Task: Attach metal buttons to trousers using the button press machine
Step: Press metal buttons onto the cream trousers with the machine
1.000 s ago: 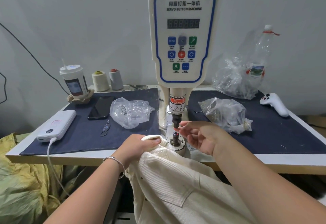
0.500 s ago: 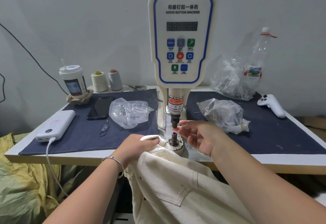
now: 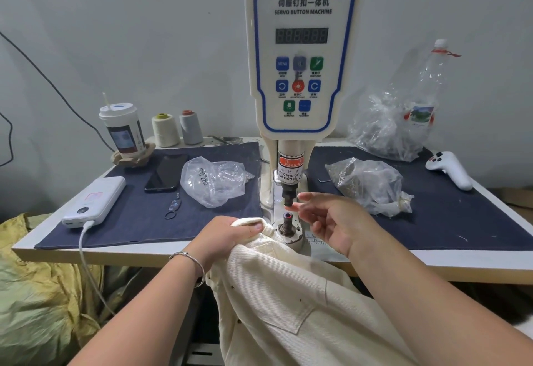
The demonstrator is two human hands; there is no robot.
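**Grey wall, cluttered table, press not yet fired**

Grey wall behind; white table [image 3: 161, 253] laid with dark blue cloth mats, servo button machine [image 3: 301, 57] standing at centre. Flanking it: clear bag with a few metal pieces [image 3: 215, 179] to the left, fuller bag of small parts [image 3: 369, 184] to the right, another bag and a plastic bottle [image 3: 427, 97] further back. Also on the table: drink cup, two thread cones, phone, power bank on its cable, white controller.

Cream trousers [image 3: 288, 308] draped off the table's front edge, waistband corner bunched in the left hand [image 3: 223, 234], fingers curled round the fabric, just left of the lower die [image 3: 287, 223]. Fabric not over the die: post standing bare, red-lit at its tip.

Right hand [image 3: 331, 221] raised beside the upper punch [image 3: 288, 197], fingers loosely spread, forefinger tip touching the punch's lower end. Seemingly loading or checking a button part there; part itself too small to make out.

Judged progress: early in this cycle. Upper die perhaps being loaded; waistband yet to be laid over the post; pressing yet to come. Small dark dots visible on the trouser panel, possibly rivets already set, not certain. No finished waistband button in sight.
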